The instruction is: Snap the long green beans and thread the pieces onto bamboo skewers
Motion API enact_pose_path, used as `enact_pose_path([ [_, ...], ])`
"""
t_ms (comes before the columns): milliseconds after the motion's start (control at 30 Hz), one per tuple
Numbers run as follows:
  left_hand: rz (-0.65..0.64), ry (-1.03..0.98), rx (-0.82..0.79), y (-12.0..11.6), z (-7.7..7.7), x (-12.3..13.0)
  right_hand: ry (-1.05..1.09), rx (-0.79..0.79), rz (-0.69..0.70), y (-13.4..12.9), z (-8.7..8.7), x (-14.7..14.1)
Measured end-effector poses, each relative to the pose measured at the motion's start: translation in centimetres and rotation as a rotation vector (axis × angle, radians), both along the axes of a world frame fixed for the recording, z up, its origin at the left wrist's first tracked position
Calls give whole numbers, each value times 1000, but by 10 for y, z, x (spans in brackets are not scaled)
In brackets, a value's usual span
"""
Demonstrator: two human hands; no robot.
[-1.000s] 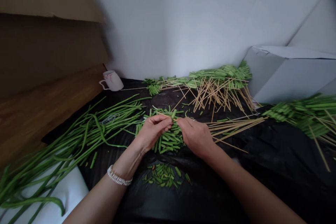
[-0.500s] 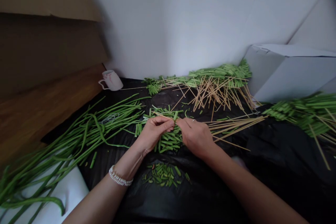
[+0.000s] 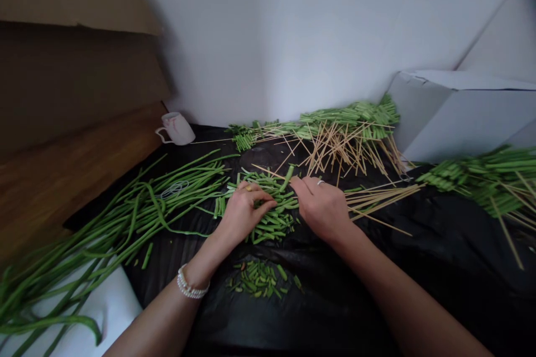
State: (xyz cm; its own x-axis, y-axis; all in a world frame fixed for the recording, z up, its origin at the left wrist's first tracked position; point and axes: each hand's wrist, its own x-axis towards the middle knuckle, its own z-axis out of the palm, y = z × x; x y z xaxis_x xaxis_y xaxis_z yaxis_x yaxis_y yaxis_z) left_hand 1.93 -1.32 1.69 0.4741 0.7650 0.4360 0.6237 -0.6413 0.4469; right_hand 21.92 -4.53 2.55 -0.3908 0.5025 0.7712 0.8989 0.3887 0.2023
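My right hand (image 3: 322, 203) is closed round a thin wooden skewer (image 3: 268, 170), whose bare tip sticks out to the left. A short piece of green long bean (image 3: 287, 177) sits across the skewer, just beyond my fingers. My left hand (image 3: 245, 209) is low over a pile of cut bean pieces (image 3: 272, 228), thumb and fingertips brought together in a pinch. What lies between those fingertips is too small to make out. A smaller heap of bean ends (image 3: 259, 279) lies nearer to me on the black sheet (image 3: 335, 312).
Uncut long beans (image 3: 138, 217) spread along the left, over a white object (image 3: 117, 290). A mug (image 3: 176, 128) stands behind them. Threaded bean skewers (image 3: 352, 117) are stacked at the back, with more (image 3: 481, 178) at right. Loose skewers (image 3: 385, 198) lie beside my right hand. A white box (image 3: 460, 111) stands behind.
My hands have parted. The left has let go of the skewer and dropped to the bean pile; the right has moved slightly right with the skewer and bean piece.
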Motion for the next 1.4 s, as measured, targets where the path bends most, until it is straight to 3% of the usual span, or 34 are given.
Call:
enact_pose_path([
  [233,-45,151,18,-2,-11,2,15,-4,-8,2,-1,1],
  [433,-17,277,-21,-8,-4,4,22,-20,2,1,-2,1],
  [733,-1,264,-5,-9,-2,4,28,-49,-7,4,-6,2],
  [867,45,-12,53,-3,-1,3,59,-43,0,5,-5,3],
  [1000,209,-388,20,1,3,1,88,-24,11,5,-5,2],
  [1200,180,-1107,-522,4,8,0,73,-37,44,4,-6,0],
  [1300,209,-1316,-739,8,9,-3,50,-63,59,3,-7,-1],
  [1400,205,-1426,-817,11,9,-5,23,-99,71,2,-8,-3],
])
